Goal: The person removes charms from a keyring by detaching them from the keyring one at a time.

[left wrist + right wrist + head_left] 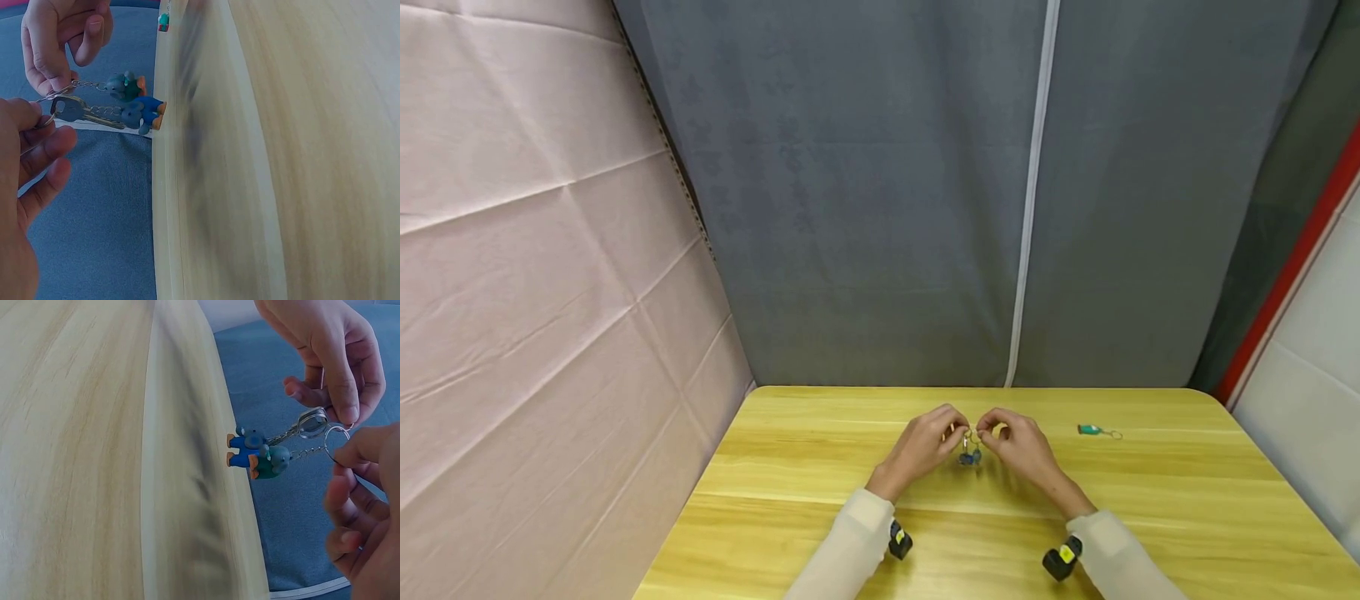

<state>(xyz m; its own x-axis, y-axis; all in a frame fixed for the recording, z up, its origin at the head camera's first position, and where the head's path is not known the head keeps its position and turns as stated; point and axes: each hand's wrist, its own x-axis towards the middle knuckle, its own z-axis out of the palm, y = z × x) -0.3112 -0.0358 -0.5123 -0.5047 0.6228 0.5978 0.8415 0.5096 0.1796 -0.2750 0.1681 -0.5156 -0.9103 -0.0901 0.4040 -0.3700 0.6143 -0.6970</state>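
Observation:
Both hands meet above the table in the head view, fingertips close together. My left hand (921, 446) pinches a ring that carries keys (72, 107). A small blue-clothed elephant keychain (149, 114) hangs beside the keys on a chain. My right hand (1024, 450) pinches a metal ring (337, 439) between thumb and finger. From that ring a short chain runs to a green-clothed elephant keychain (275, 464). The two elephants dangle side by side, overlapping in the wrist views. Whether the two rings are linked cannot be told, since fingertips cover part of them.
Another green keychain (1090, 430) with a ring lies on the wooden table (820, 467), to the right of my right hand. A grey curtain (880, 208) hangs behind the table's far edge. Pale pink cloth (550, 292) covers the left side.

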